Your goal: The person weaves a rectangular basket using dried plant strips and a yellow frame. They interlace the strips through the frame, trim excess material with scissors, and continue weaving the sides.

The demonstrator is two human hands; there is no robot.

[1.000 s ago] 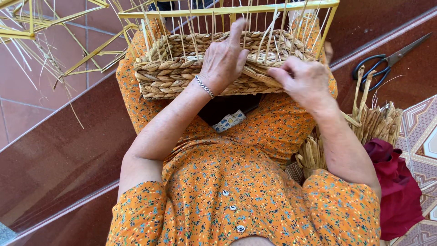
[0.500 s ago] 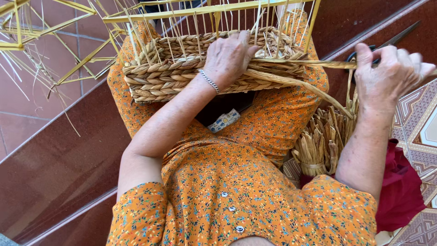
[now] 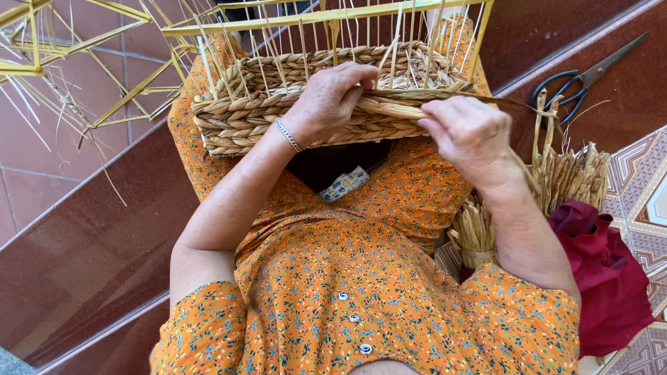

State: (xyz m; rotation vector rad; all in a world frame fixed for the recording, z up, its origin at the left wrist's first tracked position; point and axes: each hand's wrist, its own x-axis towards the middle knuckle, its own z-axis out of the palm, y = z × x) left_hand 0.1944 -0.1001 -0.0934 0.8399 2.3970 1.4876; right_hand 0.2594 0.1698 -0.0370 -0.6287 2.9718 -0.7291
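The head view looks down on one person in an orange flowered dress, seated with one half-woven basket (image 3: 306,104) resting on the lap, far from the camera and a little left of centre. Its braided straw wall stands on a yellow wire frame (image 3: 319,21) whose thin uprights rise above the weave.

Two hands are at work. The left hand (image 3: 326,101), with one silver bracelet (image 3: 287,135) on its wrist, lies curled over the near wall of the basket, fingers pressing the braid against the frame. The right hand (image 3: 469,132) is closed narrowly around one flat straw strand (image 3: 399,107), which runs from that hand leftward to the basket wall under the left fingers.

At the right, near the person's hip, lies one bundle of dry straw (image 3: 563,184), with one dark red cloth (image 3: 601,278) just nearer. One pair of black-handled scissors (image 3: 580,76) lies far right on the brown step. A second yellow frame (image 3: 62,62) lies far left on the tiles.

Half a second ago the right hand was stretched out to the right near the scissors, pulling the strand taut; it has now come back beside the basket, close to the left hand, which has stayed on the wall.
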